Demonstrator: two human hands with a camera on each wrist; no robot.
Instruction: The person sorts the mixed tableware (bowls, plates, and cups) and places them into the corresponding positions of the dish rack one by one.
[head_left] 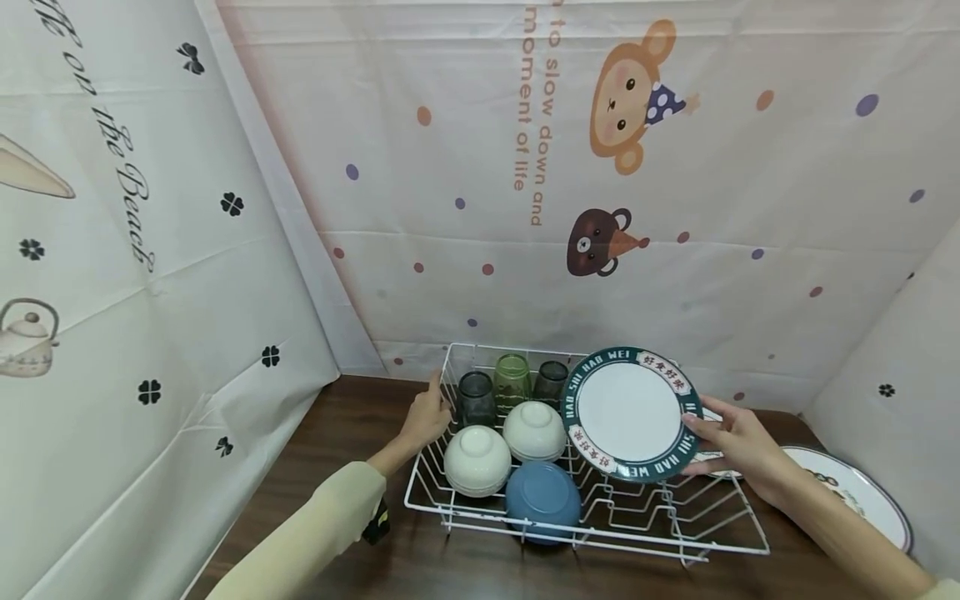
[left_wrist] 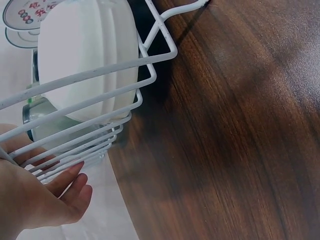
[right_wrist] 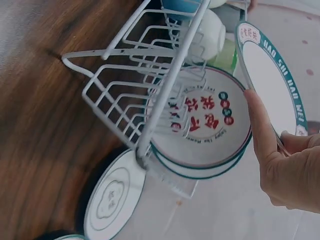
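Note:
My right hand (head_left: 738, 446) pinches a white plate (head_left: 628, 412) with a green lettered rim by its right edge, thumb on the face. The plate is tilted above the right part of a white wire dish rack (head_left: 637, 540). My left hand (head_left: 427, 414) grips the rack's left side; in the left wrist view its fingers (left_wrist: 75, 192) lie against the side wires. In the rack sit two white bowls (head_left: 477, 458) and a blue bowl (head_left: 543, 500), upside down. Behind them stand a green glass (head_left: 512, 383) and two dark glasses (head_left: 476, 397).
Seen from the right wrist, plates with red characters (right_wrist: 200, 120) stand upright at the rack's far side. More white plates (right_wrist: 114, 195) lie on the brown wooden table (head_left: 322, 467) right of the rack. A printed cloth (head_left: 465, 250) hangs behind the table.

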